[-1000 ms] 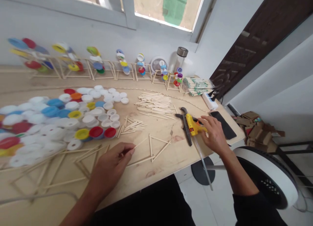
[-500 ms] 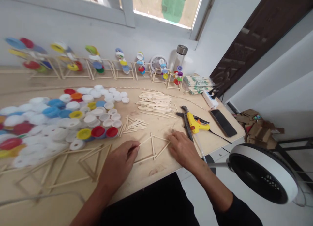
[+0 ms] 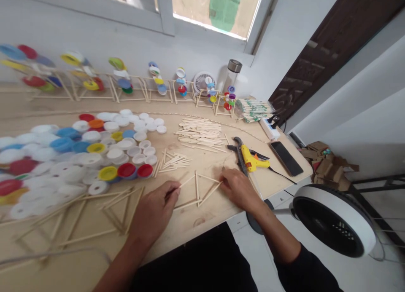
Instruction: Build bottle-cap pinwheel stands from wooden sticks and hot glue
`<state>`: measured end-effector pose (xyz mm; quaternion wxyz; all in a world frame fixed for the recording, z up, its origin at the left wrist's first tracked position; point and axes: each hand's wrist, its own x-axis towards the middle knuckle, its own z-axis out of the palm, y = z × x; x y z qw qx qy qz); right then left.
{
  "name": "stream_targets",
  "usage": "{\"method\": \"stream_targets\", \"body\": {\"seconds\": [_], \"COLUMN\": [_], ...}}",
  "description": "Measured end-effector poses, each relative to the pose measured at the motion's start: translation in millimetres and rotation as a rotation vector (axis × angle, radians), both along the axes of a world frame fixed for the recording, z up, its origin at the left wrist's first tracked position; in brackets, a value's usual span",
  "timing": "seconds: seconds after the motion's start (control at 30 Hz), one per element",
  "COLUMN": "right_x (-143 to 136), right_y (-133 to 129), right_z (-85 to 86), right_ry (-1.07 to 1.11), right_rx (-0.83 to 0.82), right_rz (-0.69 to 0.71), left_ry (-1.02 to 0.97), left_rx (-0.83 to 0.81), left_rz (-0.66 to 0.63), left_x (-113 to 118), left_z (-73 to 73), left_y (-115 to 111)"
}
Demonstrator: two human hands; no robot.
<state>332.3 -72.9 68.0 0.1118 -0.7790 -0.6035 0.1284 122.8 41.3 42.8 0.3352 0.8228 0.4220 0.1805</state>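
Low over the table's front edge, a small frame of thin wooden sticks (image 3: 197,189) stretches between my hands. It looks like two triangles sharing one middle stick. My left hand (image 3: 157,205) is closed at the frame's left end, thumb and forefinger pinched together; that corner is hidden in the fingers. My right hand (image 3: 239,189) closes its fingertips around the right corner. Just behind lies a small pile of short sticks (image 3: 175,161), and farther back a larger pile of longer sticks (image 3: 199,132). Larger stick frames (image 3: 87,220) lie left of my left hand.
Many plastic bottle caps (image 3: 91,159) cover the table's left. To the right are a yellow glue gun (image 3: 254,159), black pliers-like cutters (image 3: 241,155), a phone (image 3: 286,158) and a power strip (image 3: 270,128). Cap wheels on stick stands (image 3: 160,89) line the wall beside a bottle (image 3: 232,75).
The view has shifted slightly. Both hands stay at the two ends of the stick frame, the right one perhaps a touch farther right.
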Motion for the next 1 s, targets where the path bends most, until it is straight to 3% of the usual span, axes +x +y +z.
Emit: {"method": "stream_targets", "body": {"seconds": [0.3,0.5,0.67,1.0], "right_x": [-7,-29,-47,-53], "right_y": [-2,2,6,9], "right_z": [-5.9,-15.9,-19.1,-9.8], "right_ry": [0.533,0.867,0.895,0.778], "right_rx": [0.205,0.375,0.471,0.504], "right_rz": [-0.188,-0.382,-0.442,-0.388], "left_ry": [-0.035,-0.05,-0.049,0.078], "left_rx": [-0.013,-0.021,0.013,0.326], "left_rz": [-0.014,-0.02,-0.004,-0.014], "left_x": [1,0,-2,-2], "left_z": [0.2,-2.9,-4.3,-11.6], "left_y": [0,2,1,-2]}}
